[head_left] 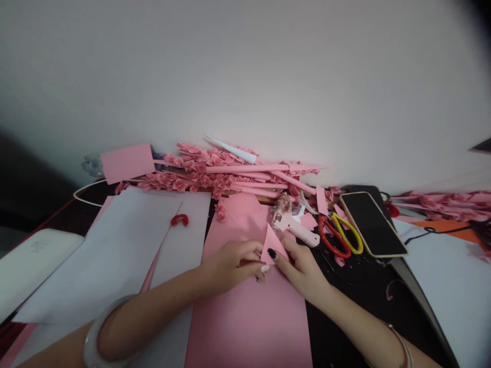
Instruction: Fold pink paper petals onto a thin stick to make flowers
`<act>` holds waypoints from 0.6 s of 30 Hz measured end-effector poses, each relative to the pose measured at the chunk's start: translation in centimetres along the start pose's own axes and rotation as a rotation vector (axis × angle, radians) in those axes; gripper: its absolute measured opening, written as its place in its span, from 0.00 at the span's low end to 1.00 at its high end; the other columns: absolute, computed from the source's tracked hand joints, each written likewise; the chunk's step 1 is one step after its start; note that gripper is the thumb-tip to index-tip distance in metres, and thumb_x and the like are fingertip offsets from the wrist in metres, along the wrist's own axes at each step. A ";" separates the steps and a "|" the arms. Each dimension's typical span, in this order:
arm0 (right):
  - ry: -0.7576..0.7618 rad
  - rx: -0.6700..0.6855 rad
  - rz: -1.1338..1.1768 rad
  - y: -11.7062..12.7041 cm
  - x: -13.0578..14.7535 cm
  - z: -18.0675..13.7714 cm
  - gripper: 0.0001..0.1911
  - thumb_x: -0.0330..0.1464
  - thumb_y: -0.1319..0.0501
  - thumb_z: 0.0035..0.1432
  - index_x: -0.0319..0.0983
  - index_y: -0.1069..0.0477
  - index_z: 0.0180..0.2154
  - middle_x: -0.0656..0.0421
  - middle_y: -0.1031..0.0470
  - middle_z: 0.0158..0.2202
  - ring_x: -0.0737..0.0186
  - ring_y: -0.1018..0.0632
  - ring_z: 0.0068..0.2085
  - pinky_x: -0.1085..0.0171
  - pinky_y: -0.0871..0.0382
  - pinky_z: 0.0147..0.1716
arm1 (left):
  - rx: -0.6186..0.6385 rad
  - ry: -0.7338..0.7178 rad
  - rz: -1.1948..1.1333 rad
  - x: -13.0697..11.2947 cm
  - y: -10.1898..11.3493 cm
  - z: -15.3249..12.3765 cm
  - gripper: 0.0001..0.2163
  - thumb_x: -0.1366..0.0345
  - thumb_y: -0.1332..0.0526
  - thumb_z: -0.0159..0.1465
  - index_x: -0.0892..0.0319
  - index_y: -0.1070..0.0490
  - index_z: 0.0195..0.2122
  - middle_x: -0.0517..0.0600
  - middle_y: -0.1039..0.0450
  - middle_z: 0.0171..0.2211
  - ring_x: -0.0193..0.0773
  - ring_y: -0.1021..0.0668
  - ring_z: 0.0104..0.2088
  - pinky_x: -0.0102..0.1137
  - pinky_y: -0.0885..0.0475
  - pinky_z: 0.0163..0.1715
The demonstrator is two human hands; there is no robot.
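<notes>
Between my hands is a small piece of pink paper (273, 248), folded to a triangle with its tip pointing up. My left hand (240, 263) pinches its left edge, thumb and fingers close together. On the right side, my right hand (301, 263) grips the same paper, its dark-nailed thumb pressed on the front. Both hands are just above a large pink sheet (249, 327). Right behind them lies a pale pink glue gun (295, 227) with a decorated rear part. Scissors (339, 235) with red and yellow handles rest to the right of it.
Pink paper flowers (187, 174) and rolled pink paper stems (253, 168) are piled along the wall, with a white paper cone (232, 149) on top. A phone (374, 222) lies at the right. White sheets (103, 245) spread at the left, beside a white box-like object (36, 268).
</notes>
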State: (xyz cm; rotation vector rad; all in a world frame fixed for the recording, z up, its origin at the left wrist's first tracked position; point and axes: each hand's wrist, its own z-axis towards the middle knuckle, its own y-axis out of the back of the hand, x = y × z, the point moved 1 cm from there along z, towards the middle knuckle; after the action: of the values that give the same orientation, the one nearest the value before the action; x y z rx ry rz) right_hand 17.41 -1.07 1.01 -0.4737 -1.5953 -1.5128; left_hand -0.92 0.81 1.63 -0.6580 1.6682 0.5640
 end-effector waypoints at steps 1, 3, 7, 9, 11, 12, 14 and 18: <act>0.009 0.000 -0.003 0.0 0.1 0.0 0.13 0.34 0.49 0.62 0.40 0.44 0.25 0.65 0.44 0.21 0.68 0.41 0.23 0.68 0.47 0.21 | -0.010 -0.017 0.076 0.0 0.0 0.0 0.02 0.68 0.43 0.61 0.60 0.34 0.33 0.48 0.24 0.29 0.35 0.22 0.31 0.28 0.30 0.33; 0.020 -0.005 -0.013 -0.1 0.2 -0.2 0.14 0.34 0.49 0.62 0.40 0.46 0.24 0.65 0.46 0.21 0.69 0.42 0.22 0.68 0.48 0.21 | -0.044 -0.052 0.241 0.2 0.1 -0.1 0.03 0.67 0.41 0.60 0.60 0.33 0.31 0.45 0.25 0.26 0.31 0.25 0.27 0.25 0.33 0.28; 0.007 -0.008 -0.043 -0.4 0.4 -0.7 0.15 0.35 0.49 0.63 0.41 0.49 0.24 0.66 0.47 0.21 0.70 0.42 0.21 0.68 0.50 0.20 | -0.140 -0.154 0.567 0.6 0.2 -0.3 0.10 0.63 0.40 0.60 0.60 0.36 0.24 0.42 0.32 0.20 0.28 0.34 0.20 0.24 0.41 0.22; -0.006 -0.006 -0.047 -0.6 0.5 -0.9 0.16 0.36 0.50 0.63 0.41 0.48 0.24 0.66 0.47 0.21 0.70 0.42 0.21 0.68 0.50 0.20 | -0.167 -0.209 0.680 0.8 0.3 -0.4 0.11 0.62 0.40 0.61 0.60 0.37 0.24 0.41 0.34 0.19 0.28 0.35 0.20 0.24 0.43 0.22; -0.012 0.002 -0.029 -0.7 0.7 -1.0 0.15 0.37 0.51 0.64 0.40 0.47 0.25 0.66 0.45 0.21 0.69 0.41 0.21 0.68 0.49 0.21 | -0.170 -0.256 0.748 0.9 0.2 -0.5 0.11 0.62 0.41 0.62 0.60 0.36 0.25 0.42 0.34 0.20 0.28 0.35 0.21 0.24 0.42 0.23; -0.020 -0.005 -0.019 -0.7 0.8 -1.0 0.16 0.37 0.51 0.64 0.40 0.47 0.24 0.66 0.46 0.21 0.69 0.41 0.21 0.68 0.48 0.21 | -0.171 -0.275 0.770 1.0 0.2 -0.5 0.11 0.61 0.42 0.63 0.60 0.36 0.26 0.42 0.34 0.20 0.29 0.34 0.21 0.25 0.42 0.23; -0.036 -0.018 -0.003 -0.7 0.8 -1.0 0.16 0.37 0.51 0.64 0.40 0.47 0.25 0.66 0.46 0.21 0.70 0.42 0.21 0.68 0.48 0.21 | -0.174 -0.312 0.800 1.0 0.2 -0.6 0.11 0.60 0.42 0.63 0.60 0.36 0.27 0.43 0.32 0.21 0.29 0.33 0.22 0.25 0.42 0.23; -0.043 -0.042 -0.005 -0.8 0.7 -1.1 0.16 0.38 0.50 0.64 0.40 0.46 0.24 0.66 0.47 0.20 0.70 0.42 0.21 0.68 0.49 0.21 | -0.201 -0.355 0.848 1.0 0.0 -0.7 0.10 0.61 0.42 0.63 0.60 0.35 0.27 0.43 0.31 0.22 0.30 0.31 0.21 0.25 0.41 0.23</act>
State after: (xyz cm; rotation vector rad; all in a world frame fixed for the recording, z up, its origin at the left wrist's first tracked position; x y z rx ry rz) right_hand 16.78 -2.47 0.98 -0.5297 -1.6013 -1.5520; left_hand -1.60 0.22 0.78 0.0603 1.5088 1.3767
